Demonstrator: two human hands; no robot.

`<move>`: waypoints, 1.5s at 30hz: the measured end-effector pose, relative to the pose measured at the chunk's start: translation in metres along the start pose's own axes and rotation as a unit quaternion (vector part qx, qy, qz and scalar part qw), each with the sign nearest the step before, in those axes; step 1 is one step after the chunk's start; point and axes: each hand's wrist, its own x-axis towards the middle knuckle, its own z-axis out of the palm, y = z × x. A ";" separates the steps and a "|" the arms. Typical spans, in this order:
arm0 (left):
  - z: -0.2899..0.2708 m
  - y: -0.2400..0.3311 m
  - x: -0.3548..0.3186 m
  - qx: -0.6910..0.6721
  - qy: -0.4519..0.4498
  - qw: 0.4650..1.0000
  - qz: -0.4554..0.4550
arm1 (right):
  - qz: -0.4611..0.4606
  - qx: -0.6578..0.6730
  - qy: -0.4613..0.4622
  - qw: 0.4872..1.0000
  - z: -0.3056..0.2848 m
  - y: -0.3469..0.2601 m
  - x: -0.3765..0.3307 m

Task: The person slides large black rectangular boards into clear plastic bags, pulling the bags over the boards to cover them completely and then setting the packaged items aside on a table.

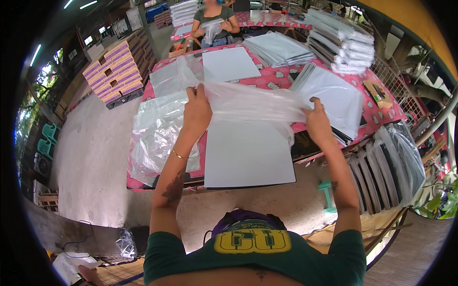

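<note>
A clear plastic bag (253, 99) is stretched crosswise above the table between my two hands. My left hand (197, 110) pinches its left end, fingers pointing away from me. At the right end, my right hand (318, 121) is closed on the bag's edge between thumb and fingers. Below the bag lies a white rectangular board (249, 157), its near edge reaching the table's front; the bag covers its far part. More clear plastic bags (162, 138) lie in a loose, shiny pile beside my left forearm. Another white board (229, 64) lies flat beyond the bag.
The table has a pink patterned cover (281, 78). Plastic-wrapped panels (334, 97) lie on the right, with taller wrapped stacks (341, 40) behind. More wrapped panels (384, 167) stand beside the table. Boxes (119, 69) are piled at left. A co-worker (214, 26) holds plastic across the table.
</note>
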 end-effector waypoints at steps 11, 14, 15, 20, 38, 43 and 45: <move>-0.028 -0.004 -0.044 0.057 -0.014 0.996 0.068 | 0.010 -0.015 0.041 0.999 -0.053 -0.025 -0.026; -0.042 -0.072 -0.076 0.204 -0.277 0.939 -0.001 | 0.026 -0.068 -0.308 0.949 -0.022 -0.009 -0.044; -0.055 -0.090 -0.089 0.173 -0.283 0.934 0.134 | 0.024 -0.027 -0.411 0.911 -0.023 -0.001 -0.053; -0.101 -0.067 -0.096 -0.512 -0.320 0.797 -0.003 | 0.124 0.601 -0.276 0.740 0.021 0.065 -0.099; -0.092 -0.012 -0.087 -0.514 -0.268 0.805 -0.122 | 0.016 0.630 -0.313 0.710 -0.003 0.038 -0.089; -0.061 -0.043 -0.118 -0.360 -0.576 0.731 0.061 | 0.373 0.818 -0.009 0.438 -0.013 -0.007 -0.092; -0.065 -0.040 -0.121 -0.464 -0.535 0.704 -0.057 | 0.311 0.825 -0.043 0.470 -0.004 -0.001 -0.104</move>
